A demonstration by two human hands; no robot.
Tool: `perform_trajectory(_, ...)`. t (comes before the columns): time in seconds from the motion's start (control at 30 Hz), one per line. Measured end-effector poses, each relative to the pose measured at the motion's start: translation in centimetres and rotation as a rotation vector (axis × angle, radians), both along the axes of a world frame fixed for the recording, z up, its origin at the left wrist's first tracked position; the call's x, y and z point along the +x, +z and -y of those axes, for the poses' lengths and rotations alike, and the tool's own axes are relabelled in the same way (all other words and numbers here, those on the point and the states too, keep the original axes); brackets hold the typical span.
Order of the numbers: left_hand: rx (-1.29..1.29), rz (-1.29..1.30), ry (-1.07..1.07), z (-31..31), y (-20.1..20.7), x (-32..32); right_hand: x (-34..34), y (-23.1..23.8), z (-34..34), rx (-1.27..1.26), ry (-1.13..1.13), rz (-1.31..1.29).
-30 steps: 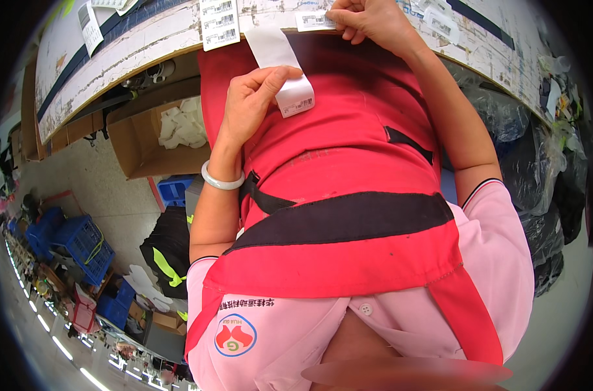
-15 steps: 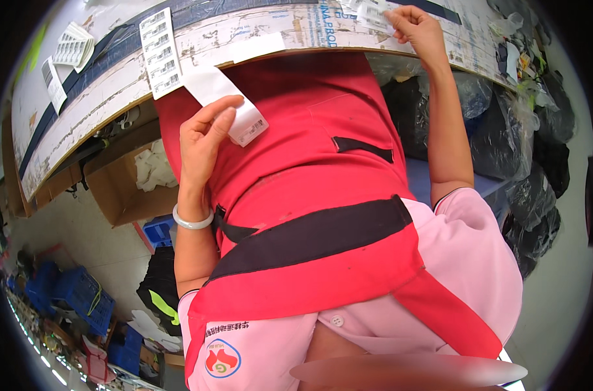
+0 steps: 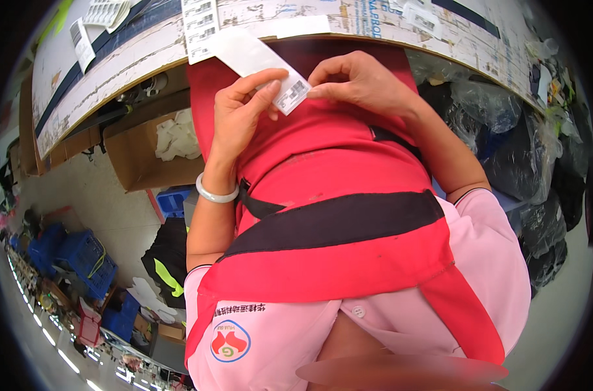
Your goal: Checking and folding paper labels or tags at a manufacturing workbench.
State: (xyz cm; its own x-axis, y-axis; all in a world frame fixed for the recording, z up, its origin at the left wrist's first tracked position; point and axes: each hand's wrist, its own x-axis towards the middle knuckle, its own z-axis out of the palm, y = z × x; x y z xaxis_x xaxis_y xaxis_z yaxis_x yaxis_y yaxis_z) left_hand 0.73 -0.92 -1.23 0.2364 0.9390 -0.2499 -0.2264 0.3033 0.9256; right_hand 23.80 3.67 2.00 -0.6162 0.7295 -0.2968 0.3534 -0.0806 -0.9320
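My left hand (image 3: 244,107) grips a white label strip (image 3: 244,55) near its lower end, thumb against the fingers. The strip hangs off the table edge over my red apron (image 3: 335,169), and a printed label sits at its tip. From the other side my right hand (image 3: 368,85) pinches at the corner of that label end, fingertips touching it. Whether the label is lifting off its backing is too small to tell. Beside the strip, a sheet of printed labels (image 3: 200,29) lies on the worn white table (image 3: 146,45).
Further left lie a stack of labels (image 3: 107,12) and a narrow label strip (image 3: 82,49). Some label pieces (image 3: 423,21) rest at the right. Below the table stands a cardboard box (image 3: 130,153) holding white material. Plastic-wrapped bundles (image 3: 524,156) are at the right, blue crates (image 3: 88,260) at lower left.
My right hand has come from the label pieces on the table to the strip's end. My left hand still holds the strip. The whole view has shifted a little.
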Motion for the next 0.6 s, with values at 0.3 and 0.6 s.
perform_trajectory(0.3,-0.008,-0.127,-0.022,0.6,-0.3,-0.7,-2.8,-1.3,1.0,0.045,-0.171,-0.132)
perform_trajectory(0.6,0.075,-0.095,-0.041,0.6,-1.2,-1.3,-2.1,-0.5,-0.6,0.215,-0.144,-0.051)
